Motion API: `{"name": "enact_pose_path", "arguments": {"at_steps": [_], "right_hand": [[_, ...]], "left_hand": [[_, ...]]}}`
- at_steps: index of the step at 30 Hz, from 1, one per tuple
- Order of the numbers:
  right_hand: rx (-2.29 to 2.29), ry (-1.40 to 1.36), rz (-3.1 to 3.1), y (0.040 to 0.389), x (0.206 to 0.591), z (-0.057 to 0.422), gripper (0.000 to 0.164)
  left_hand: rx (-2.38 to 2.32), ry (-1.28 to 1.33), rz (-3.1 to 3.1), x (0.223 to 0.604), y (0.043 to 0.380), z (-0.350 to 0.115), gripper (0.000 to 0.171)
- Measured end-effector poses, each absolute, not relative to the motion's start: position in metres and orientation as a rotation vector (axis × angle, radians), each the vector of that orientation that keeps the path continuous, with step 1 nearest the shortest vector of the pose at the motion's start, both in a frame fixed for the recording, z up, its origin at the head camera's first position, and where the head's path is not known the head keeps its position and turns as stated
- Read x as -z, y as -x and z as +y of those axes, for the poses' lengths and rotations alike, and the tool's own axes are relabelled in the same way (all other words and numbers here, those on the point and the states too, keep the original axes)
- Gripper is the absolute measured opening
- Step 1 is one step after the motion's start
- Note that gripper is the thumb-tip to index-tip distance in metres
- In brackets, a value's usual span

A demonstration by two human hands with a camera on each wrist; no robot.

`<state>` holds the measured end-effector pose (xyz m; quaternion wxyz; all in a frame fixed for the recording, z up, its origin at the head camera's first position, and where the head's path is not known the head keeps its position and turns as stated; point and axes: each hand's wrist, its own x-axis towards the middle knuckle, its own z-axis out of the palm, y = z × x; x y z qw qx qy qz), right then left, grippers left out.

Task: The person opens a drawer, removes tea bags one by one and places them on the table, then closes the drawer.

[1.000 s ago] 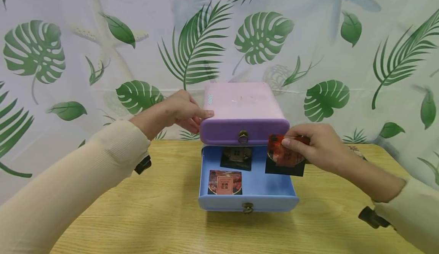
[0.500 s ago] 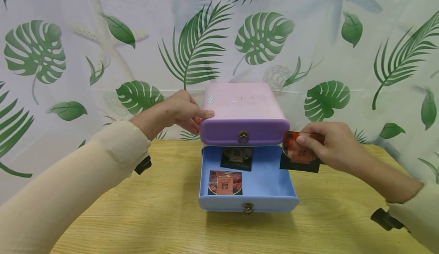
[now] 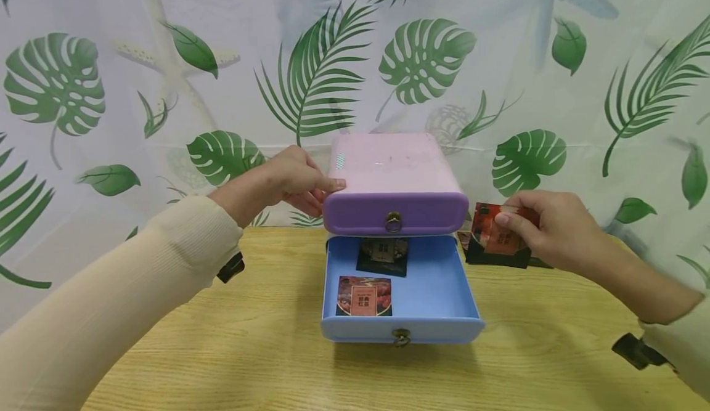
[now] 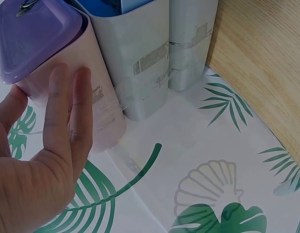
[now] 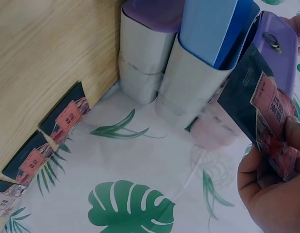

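Note:
My right hand (image 3: 560, 226) pinches a red and black tea bag packet (image 3: 493, 238) between thumb and fingers, held up to the right of a stacked drawer unit. In the right wrist view the packet (image 5: 247, 92) is tilted beside the unit. My left hand (image 3: 296, 180) rests on the pink top tier (image 3: 394, 158), thumb on its front corner and straight fingers along its side. Below the closed purple drawer (image 3: 355, 214), the blue drawer (image 3: 432, 288) is pulled out. Inside lie a red packet (image 3: 363, 296) at the front left and a darker packet (image 3: 383, 256) farther back.
Several tea packets lie in a row on the table (image 5: 53, 53) right of the unit, including a pink-labelled packet (image 5: 67, 119) nearest it. A lower purple drawer (image 5: 152, 14) shows in the right wrist view. A leaf-patterned cloth (image 3: 222, 103) hangs behind.
My right hand has moved right and slightly up with the packet, from over the blue drawer to beside the unit. My left hand and the drawers have not moved.

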<state>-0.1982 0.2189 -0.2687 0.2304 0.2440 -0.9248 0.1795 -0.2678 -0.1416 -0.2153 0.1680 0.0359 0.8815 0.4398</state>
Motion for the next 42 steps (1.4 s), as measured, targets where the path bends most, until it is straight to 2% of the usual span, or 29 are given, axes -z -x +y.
{"name": "enact_pose_path", "arguments": {"at_steps": [11,20,28,42], "right_hand": [[-0.505,-0.642,-2.705,0.211,0.279,0.233,0.016],[-0.516,-0.902,-3.011,0.235,0.316,0.252,0.026],[-0.59,-1.156,-3.106,0.254,0.354,0.264,0.027],[-0.39,-0.968,-3.12,0.264,0.376,0.266,0.012]], "left_hand": [[-1.291,-0.086,2.508,0.218,0.269,-0.144,0.034],[-1.346,-0.085,2.472,0.22,0.268,-0.145,0.035],[-1.347,-0.014,2.463,0.222,0.268,-0.142,0.037],[-1.356,-0.003,2.454,0.225,0.271,-0.143,0.038]]}}
